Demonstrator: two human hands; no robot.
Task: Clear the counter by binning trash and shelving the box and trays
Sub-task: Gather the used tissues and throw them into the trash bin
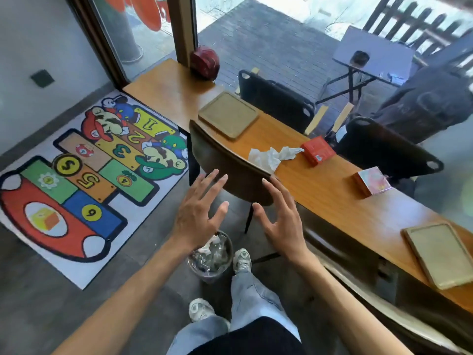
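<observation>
Crumpled white tissue (271, 156) lies on the wooden counter (320, 190), just behind a chair back. A red box (317, 150) sits to its right, and a pink patterned box (373, 181) further right. One tan tray (227, 114) rests at the counter's far end, another tan tray (441, 254) at the near right. On the floor below my hands stands a small bin (211, 254) holding trash. My left hand (198, 211) and my right hand (280, 216) hover over the floor with fingers spread, holding nothing, short of the chair.
A dark brown chair (230, 165) stands between me and the counter. A dark red round ornament (204, 62) sits at the counter's far end by the window. A colourful hopscotch rug (76, 180) covers the floor to the left. Black chairs stand outside the glass.
</observation>
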